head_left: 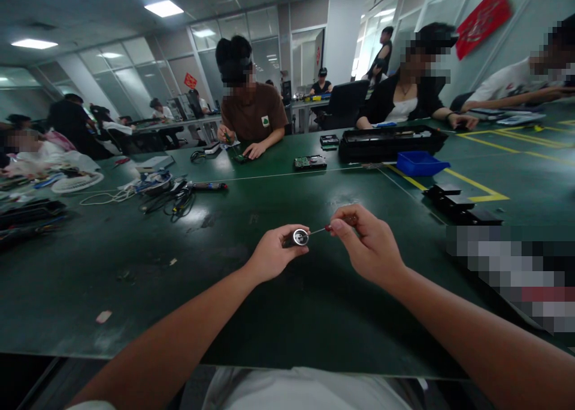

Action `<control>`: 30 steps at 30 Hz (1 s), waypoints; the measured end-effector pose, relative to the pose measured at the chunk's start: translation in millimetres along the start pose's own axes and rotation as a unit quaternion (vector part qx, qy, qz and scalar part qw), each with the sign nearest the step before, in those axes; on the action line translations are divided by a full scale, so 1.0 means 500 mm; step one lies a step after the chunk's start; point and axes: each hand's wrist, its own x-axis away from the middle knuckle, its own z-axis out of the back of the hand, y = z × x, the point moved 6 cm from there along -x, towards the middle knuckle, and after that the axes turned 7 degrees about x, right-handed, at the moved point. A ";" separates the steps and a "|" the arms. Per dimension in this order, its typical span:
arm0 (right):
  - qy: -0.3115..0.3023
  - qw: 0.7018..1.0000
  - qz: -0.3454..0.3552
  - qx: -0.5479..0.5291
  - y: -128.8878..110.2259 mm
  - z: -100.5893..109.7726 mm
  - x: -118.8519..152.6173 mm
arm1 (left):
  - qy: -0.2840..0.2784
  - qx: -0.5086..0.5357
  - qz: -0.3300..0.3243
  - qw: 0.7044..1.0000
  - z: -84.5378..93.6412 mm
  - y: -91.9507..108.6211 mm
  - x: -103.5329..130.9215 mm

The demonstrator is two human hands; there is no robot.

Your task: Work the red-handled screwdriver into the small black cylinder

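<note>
My left hand (276, 251) grips a small dark cylinder (300, 237) with a silver ring round its open end, which faces me. Thumb and fingers wrap its sides; what it belongs to I cannot make out. In my right hand (366, 239) is a thin screwdriver (320, 230) with a red part near the fingertips. Its shaft points left, and the tip reaches the cylinder's open end; whether it touches something inside is too small to tell. Both hands are above the green table (251, 314), and my fingers hide most of the screwdriver's handle.
Cables (177, 200) and a rod-shaped tool (209, 186) lie left. Ahead are a hard drive (309, 162), a long black housing (390, 143) and a blue tray (420, 163). Black brackets (462, 206) lie right. Across the table a person in brown (254, 114) handles a small part.
</note>
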 end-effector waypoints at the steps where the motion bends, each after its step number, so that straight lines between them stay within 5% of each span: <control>1: 0.011 1.000 -0.007 0.008 0.001 0.002 -0.001 | 0.001 -0.009 -0.007 1.000 0.000 0.001 0.001; 8: 0.054 0.995 0.004 0.090 -0.001 0.017 -0.003 | -0.016 -0.078 -0.036 0.996 -0.010 0.019 0.009; 15: -0.039 0.994 0.082 0.054 -0.027 -0.006 0.000 | 0.000 -0.092 -0.034 0.995 -0.001 0.008 0.003; 22: -0.005 0.996 0.060 0.063 -0.010 0.001 0.002 | 0.011 -0.095 -0.050 0.994 0.003 0.013 0.003; 30: -0.082 0.990 0.050 0.105 -0.015 -0.012 -0.004 | 0.016 -0.139 -0.039 0.989 0.010 0.007 0.003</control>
